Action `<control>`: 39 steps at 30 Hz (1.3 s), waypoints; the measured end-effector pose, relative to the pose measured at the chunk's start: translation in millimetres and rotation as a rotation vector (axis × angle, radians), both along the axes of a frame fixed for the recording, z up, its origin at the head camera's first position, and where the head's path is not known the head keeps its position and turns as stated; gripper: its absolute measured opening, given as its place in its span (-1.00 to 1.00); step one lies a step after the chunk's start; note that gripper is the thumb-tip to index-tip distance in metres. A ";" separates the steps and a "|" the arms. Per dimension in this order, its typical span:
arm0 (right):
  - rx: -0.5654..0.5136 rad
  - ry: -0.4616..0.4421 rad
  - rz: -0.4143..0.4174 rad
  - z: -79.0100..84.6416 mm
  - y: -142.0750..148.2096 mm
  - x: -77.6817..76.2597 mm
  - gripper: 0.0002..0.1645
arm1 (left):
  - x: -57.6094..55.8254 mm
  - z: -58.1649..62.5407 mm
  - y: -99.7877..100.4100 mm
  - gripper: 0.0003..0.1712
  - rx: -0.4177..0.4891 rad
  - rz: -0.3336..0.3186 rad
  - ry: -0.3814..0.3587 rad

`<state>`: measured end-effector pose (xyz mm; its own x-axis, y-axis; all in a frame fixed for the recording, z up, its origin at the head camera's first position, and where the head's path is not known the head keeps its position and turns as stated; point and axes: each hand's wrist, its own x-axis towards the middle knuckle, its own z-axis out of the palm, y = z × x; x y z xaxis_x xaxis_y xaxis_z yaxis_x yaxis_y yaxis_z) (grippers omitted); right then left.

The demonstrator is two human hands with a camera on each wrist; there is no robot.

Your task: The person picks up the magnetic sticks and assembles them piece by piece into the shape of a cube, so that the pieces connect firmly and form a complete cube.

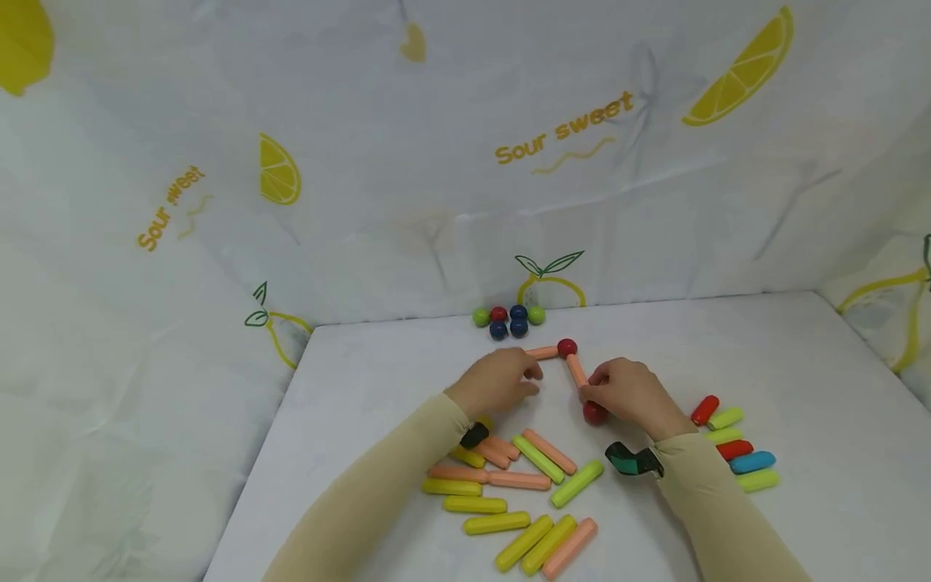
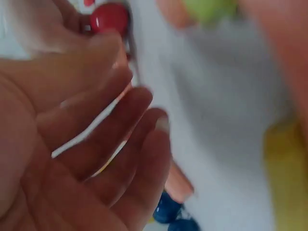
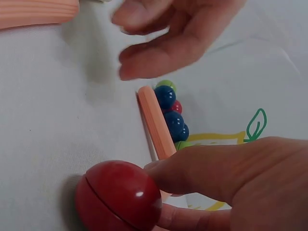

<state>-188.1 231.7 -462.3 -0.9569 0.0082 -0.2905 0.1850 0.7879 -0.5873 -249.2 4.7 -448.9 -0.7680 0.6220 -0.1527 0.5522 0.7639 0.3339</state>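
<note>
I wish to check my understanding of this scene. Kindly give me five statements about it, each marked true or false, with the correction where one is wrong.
1. The right hand holds the salmon stick that runs between two red balls. True.
2. The group of balls at the back of the table includes three dark blue balls. True.
3. The left hand grips a dark blue ball. False: it holds nothing.
4. The blue stick lies at the left edge of the table. False: it lies on the right side, between a red stick and a green stick.
5. Both sleeves are beige. True.
</note>
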 end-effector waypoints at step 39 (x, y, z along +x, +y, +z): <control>0.014 -0.004 0.017 2.8 -6.7 3.2 -0.51 | 38.7 -20.8 -7.1 -0.82 0.061 -0.032 -0.126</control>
<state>-185.0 225.0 -459.6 -0.9556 -0.0035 -0.2945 0.1744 0.7992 -0.5752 -210.5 -2.4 -469.7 -0.7247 0.6569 -0.2080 0.5266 0.7227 0.4477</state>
